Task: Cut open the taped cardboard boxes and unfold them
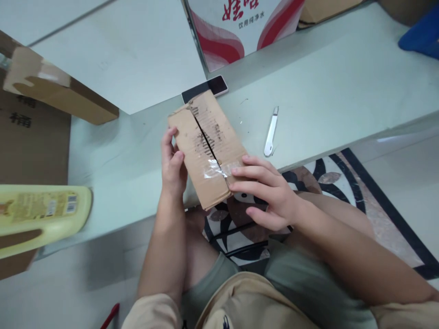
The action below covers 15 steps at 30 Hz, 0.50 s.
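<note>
A small brown cardboard box [206,141] is held tilted over the table edge. A dark slit runs along the seam of its top flaps, and crumpled clear tape [214,169] sticks across the near end. My left hand [174,157] grips the box's left side, with part of its fingers hidden behind it. My right hand [269,189] has its fingers spread, their tips touching the box by the tape; the thumb stands clear of it. On the table to the right lies a white utility knife [271,132].
Behind the box lies a dark-screened phone [219,85]. A red-and-white water carton [247,27] and a white panel [137,59] stand at the back. At left are a yellow bottle [78,205] and cardboard pieces [92,103]. The light green table [318,96] ends above my lap.
</note>
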Each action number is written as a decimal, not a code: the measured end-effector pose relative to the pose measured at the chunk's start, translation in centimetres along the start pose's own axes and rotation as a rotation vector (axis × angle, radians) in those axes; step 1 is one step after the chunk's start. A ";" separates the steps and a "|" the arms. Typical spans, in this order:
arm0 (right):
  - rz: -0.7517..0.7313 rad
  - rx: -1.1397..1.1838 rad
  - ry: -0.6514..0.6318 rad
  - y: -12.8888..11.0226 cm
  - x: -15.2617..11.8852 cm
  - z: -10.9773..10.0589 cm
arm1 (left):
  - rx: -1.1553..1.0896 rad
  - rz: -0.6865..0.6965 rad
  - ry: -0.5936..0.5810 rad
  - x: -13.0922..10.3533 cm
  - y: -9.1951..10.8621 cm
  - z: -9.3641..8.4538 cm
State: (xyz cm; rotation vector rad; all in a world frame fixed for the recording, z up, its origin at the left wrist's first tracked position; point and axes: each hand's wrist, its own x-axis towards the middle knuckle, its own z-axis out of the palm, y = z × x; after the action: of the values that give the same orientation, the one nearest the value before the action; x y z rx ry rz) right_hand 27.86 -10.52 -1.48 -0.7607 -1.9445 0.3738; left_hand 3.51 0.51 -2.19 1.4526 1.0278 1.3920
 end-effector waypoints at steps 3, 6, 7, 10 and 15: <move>0.014 -0.050 0.000 0.2 0.0 0.0 | -0.061 0.030 0.022 0.0 -0.2 1.1; 0.016 -0.101 0.020 0.5 -0.1 0.0 | -0.049 0.090 0.045 0.6 -0.4 1.5; 0.021 -0.117 0.030 0.5 -0.1 0.0 | -0.035 0.107 0.055 0.9 -0.5 1.6; 0.051 -0.150 0.051 0.6 -0.4 0.0 | 0.013 0.143 0.072 1.4 -0.9 1.7; 0.048 -0.235 0.123 0.5 -0.3 -0.2 | -0.001 0.064 0.081 1.1 -1.0 2.2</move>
State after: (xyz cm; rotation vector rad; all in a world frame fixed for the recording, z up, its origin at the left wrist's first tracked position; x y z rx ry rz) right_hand 28.28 -10.35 -1.86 -0.9612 -1.8763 0.1241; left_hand 5.74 1.79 -2.81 1.4494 1.0391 1.5081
